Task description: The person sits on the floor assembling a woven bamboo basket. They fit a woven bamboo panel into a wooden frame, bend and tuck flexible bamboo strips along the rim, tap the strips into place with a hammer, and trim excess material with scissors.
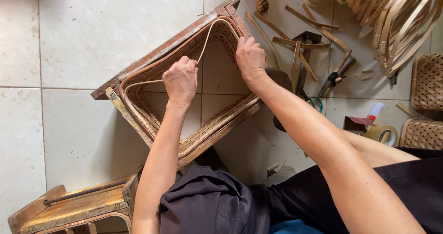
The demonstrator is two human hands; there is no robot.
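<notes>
A rectangular wooden frame (152,59) with woven cane walls (145,112) inside it lies on the tiled floor in front of me. A long pale cane strip (207,31) runs along the inner rim. My left hand (181,79) is closed on that strip near the frame's middle. My right hand (250,59) presses on the frame's far right side, fingers on the rim where the strip bends round the corner. Through the open bottom of the frame the floor tiles show.
Loose cane strips and sticks (295,35) lie at the right, with scissors (316,102), a tape roll (382,133) and a small white bottle (374,110). Bent cane hoops (397,17) and woven baskets (427,84) fill the far right. A low wooden stool (74,206) stands at lower left.
</notes>
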